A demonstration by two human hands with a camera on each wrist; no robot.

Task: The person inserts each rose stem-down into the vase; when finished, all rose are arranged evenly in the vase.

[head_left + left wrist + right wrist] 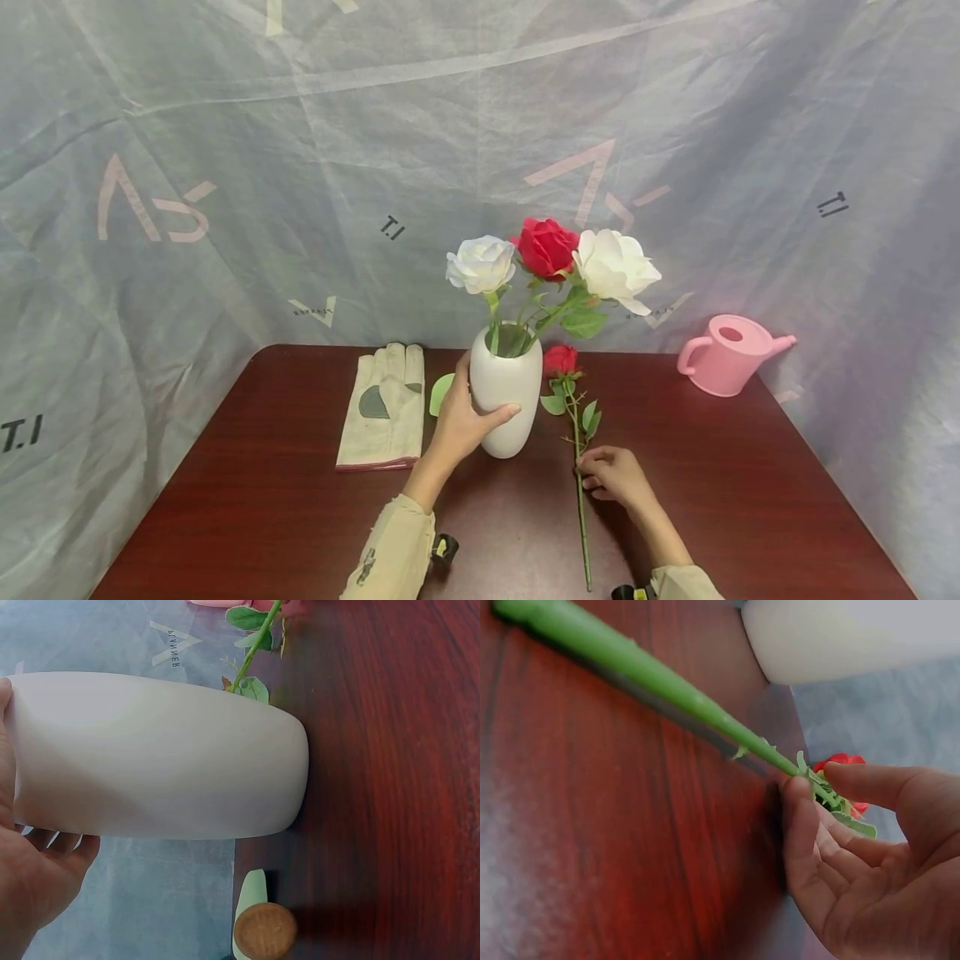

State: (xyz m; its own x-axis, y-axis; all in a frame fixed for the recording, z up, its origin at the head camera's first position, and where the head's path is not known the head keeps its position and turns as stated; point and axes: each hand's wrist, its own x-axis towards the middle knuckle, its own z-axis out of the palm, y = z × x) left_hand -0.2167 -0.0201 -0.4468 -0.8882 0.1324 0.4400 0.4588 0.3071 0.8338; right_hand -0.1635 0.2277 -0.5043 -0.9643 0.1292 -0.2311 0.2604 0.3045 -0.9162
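A white vase (506,408) stands on the table with a pale white rose (482,264), a red rose (547,248) and a cream-white flower (617,268) in it. My left hand (462,423) grips its left side, thumb across the front and fingers reaching round behind. To the right of the vase, another red rose (561,361) with a long green stem (582,508) lies along the table, bloom pointing away. Thumb and index finger of my right hand (617,477) pinch this stem around its middle. In the right wrist view the stem's thick cut end (536,619) points toward the camera.
Left of the vase lies a pair of cream work gloves (386,408). Between gloves and vase is a light green tool (441,394) with a round wooden end (265,931), partly hidden by my hand. A pink watering can (723,358) stands at the back right, before the grey sheet (375,150).
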